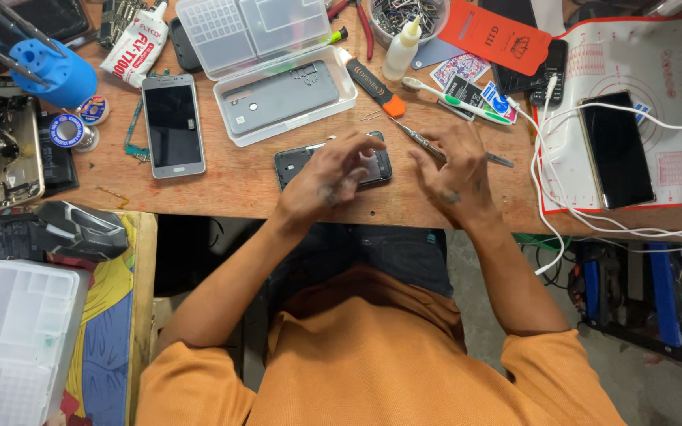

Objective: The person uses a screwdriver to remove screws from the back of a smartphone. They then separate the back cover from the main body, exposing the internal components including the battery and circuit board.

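Note:
A dark opened phone body (pixel 294 162) lies flat on the wooden bench (pixel 230 185), partly under my left hand (pixel 329 175). That hand rests on the phone's right half with fingers spread and curled over it. My right hand (pixel 453 175) sits just to the right on the bench. Metal tweezers (pixel 424 143) run from between its fingers up to the left; whether it grips them is unclear.
A silver phone (pixel 173 124) lies at the left. A clear plastic box (pixel 278 99) holds a grey back cover. A black phone (pixel 616 150) with a white cable (pixel 550 185) rests on a white mat. Glue tube (pixel 134 49), small bottle (pixel 401 49) and orange-tipped tool (pixel 372 83) lie behind.

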